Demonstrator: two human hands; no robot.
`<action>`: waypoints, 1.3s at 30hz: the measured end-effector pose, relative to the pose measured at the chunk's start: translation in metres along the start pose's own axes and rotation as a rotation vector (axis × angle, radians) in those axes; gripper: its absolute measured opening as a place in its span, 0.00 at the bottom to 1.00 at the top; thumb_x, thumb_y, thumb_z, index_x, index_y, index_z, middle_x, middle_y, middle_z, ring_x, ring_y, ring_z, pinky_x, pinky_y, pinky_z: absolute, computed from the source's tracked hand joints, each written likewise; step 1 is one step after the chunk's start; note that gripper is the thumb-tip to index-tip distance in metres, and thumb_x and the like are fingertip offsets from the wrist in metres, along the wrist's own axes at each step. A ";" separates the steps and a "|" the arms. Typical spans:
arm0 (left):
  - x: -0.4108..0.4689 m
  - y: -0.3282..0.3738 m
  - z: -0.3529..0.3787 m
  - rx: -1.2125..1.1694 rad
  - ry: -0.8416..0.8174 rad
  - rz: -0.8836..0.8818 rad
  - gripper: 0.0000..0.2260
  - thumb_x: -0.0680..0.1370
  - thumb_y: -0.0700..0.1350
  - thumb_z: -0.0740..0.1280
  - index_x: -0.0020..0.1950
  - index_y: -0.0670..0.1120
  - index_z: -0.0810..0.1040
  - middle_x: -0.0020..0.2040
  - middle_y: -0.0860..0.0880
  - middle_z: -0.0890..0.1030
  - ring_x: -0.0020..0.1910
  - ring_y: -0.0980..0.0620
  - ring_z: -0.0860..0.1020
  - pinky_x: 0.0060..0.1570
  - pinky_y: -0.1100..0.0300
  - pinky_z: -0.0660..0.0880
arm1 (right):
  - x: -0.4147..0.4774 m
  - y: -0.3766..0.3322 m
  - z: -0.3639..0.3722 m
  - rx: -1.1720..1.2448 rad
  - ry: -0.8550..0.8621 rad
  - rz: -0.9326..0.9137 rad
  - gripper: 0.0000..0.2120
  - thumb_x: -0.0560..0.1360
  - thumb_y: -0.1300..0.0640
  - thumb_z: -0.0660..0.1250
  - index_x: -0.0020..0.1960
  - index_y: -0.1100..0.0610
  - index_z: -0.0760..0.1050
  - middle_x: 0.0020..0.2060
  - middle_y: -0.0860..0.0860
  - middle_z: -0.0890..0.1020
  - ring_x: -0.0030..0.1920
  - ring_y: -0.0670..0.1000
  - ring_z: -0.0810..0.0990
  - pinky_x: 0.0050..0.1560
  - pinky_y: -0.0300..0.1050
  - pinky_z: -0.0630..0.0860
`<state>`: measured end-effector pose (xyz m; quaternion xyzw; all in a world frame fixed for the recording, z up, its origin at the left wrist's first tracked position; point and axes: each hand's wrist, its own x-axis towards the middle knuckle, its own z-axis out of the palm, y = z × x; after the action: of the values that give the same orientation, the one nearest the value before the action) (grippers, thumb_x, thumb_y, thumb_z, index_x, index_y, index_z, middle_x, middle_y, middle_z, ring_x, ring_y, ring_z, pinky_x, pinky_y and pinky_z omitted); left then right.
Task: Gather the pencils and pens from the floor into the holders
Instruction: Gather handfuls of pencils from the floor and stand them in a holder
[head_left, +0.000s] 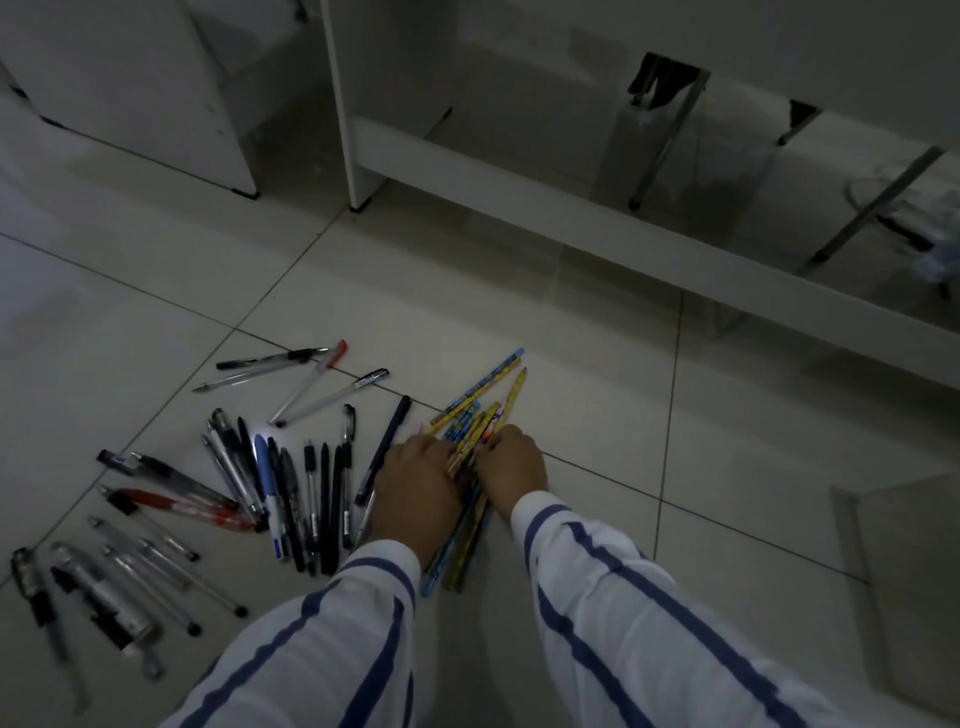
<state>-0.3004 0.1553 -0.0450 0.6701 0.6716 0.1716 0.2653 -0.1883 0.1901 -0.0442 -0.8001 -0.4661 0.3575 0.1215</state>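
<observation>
Pale tiled floor (727, 467), white cabinets (130, 78) behind. Some two dozen pens (291, 483) scattered; about ten pencils (483, 400) bunched, clasped by left hand (415, 483), right hand (514, 467).

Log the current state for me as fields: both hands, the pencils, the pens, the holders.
left hand: on the left side of the pencils, fingers curled onto them
right hand: on their right side, fingers curled onto them
pencils: colourful bunch lying on the floor, pressed together between both hands
pens: scattered on the floor to the left of the hands, none touched
holders: none in view
stage: pencils bunched, not yet picked up
</observation>
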 end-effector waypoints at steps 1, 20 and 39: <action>0.002 -0.001 0.001 0.017 0.012 0.023 0.15 0.73 0.38 0.66 0.58 0.42 0.80 0.61 0.39 0.78 0.62 0.37 0.73 0.60 0.49 0.70 | 0.007 -0.003 -0.001 0.005 0.013 0.028 0.12 0.78 0.54 0.60 0.55 0.63 0.72 0.55 0.61 0.78 0.53 0.61 0.78 0.44 0.45 0.71; 0.009 -0.015 0.024 0.097 -0.014 0.024 0.20 0.66 0.40 0.59 0.53 0.46 0.83 0.58 0.40 0.79 0.61 0.35 0.74 0.59 0.42 0.73 | 0.004 0.026 -0.017 -0.045 -0.114 0.089 0.15 0.78 0.49 0.56 0.42 0.60 0.71 0.42 0.58 0.77 0.45 0.58 0.77 0.41 0.41 0.64; 0.010 -0.029 0.016 0.179 -0.133 0.013 0.20 0.71 0.47 0.65 0.64 0.51 0.75 0.66 0.47 0.75 0.67 0.42 0.69 0.64 0.47 0.68 | -0.018 -0.013 0.000 -0.264 -0.308 0.090 0.15 0.79 0.53 0.58 0.43 0.63 0.75 0.56 0.60 0.80 0.57 0.58 0.79 0.56 0.47 0.76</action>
<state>-0.3137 0.1617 -0.0759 0.7054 0.6608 0.0677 0.2475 -0.2022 0.1817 -0.0290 -0.7650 -0.4858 0.4166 -0.0730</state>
